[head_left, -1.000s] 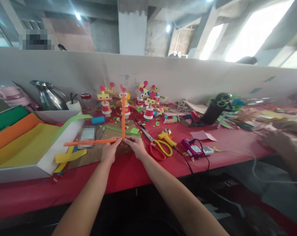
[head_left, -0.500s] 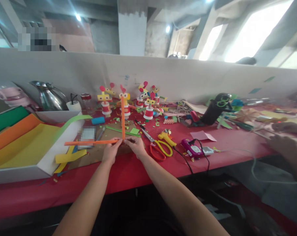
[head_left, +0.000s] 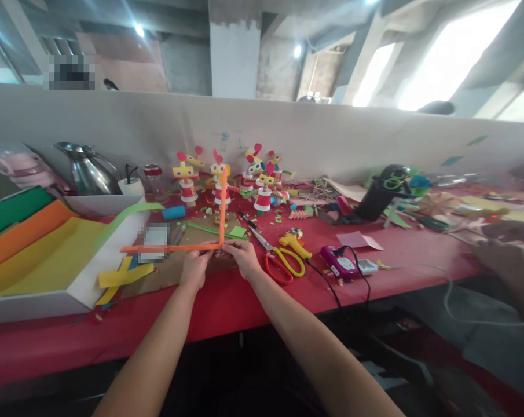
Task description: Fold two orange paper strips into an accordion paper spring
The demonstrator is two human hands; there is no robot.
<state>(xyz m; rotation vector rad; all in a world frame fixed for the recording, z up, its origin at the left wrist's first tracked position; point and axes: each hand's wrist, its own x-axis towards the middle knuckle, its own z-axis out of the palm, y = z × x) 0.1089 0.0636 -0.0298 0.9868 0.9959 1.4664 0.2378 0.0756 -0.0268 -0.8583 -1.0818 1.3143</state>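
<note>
Two long orange paper strips meet at a right angle between my hands. One orange paper strip points away from me, and the other runs out to the left. My left hand pinches the left-going strip close to the corner. Thumb and fingers of my right hand are closed on the corner where the strips cross. Beneath them lies a brown cardboard sheet. Just right of my right hand rest scissors with red and yellow handles, beside a yellow glue gun.
Several paper-cup figures stand behind my hands. At left is a white box of coloured paper, with a steel jug behind. A purple power adapter with cables lies right. Another person's hand works at far right.
Both hands have shifted slightly to the right with the strips. The upright strip leans a little more to the right, and the left-going strip has become more level.
</note>
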